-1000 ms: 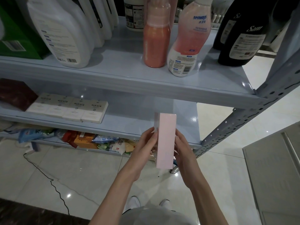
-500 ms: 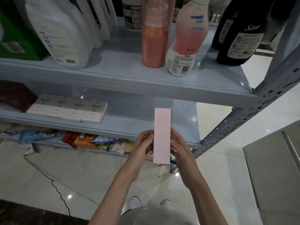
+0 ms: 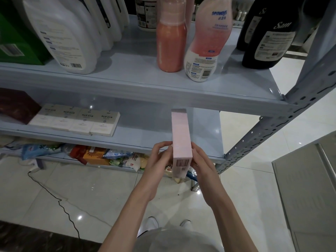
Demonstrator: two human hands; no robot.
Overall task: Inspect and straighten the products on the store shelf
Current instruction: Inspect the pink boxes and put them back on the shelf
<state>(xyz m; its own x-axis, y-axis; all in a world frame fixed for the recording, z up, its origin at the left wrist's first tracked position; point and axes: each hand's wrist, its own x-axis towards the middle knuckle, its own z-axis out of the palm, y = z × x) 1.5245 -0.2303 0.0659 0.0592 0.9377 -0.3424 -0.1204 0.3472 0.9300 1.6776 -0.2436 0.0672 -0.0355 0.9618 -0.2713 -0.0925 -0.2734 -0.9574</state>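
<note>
Pink box (image 3: 181, 137) btwn L hand (image 3: 160, 160), R hand (image 3: 203, 163); gripped near-end, seemingly.

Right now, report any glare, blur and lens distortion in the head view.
Head view: glare spots shine on the floor tiles and the middle shelf; head view: the wide-angle lens leaves the shelf upright leaning at right; head view: the pink box is sharp, though its label print is too small to read.

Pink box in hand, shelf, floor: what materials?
Pink box: likely matte paperboard; crisp folded edges, printed barcode. Shelf: probably painted steel, semi-gloss grey-blue; light glints, perforated upright. Floor: looks like glazed tile; grout lines, mirror-like reflections.
</note>
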